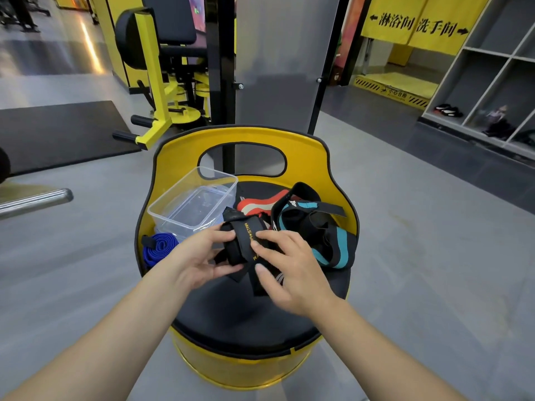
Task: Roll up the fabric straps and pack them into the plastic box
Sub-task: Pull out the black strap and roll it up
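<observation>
- Support: yellow barrel-type seat point(312, 157) w/ black round cushion point(246, 319), raised yellow back w/ handle cut-out, standing on grey floor.
- Far left on my cushion: clear plastic box point(185, 209), upright, no lid on.
- Left edge, just beside box: blue strap point(156, 250), coiled.
- Rear centre: red/white strap point(260, 202), loose.
- Right: teal/black strap point(333, 241), heaped against seat back.

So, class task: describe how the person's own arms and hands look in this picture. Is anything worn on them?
Two arms come in from the bottom edge. Both forearms are uncovered as far as the frame shows: no sleeves or gloves. The left hand and right hand carry no rings, and no watch or wristband shows on either wrist. The fingernails are short and unpainted. No markings appear on them.
</observation>
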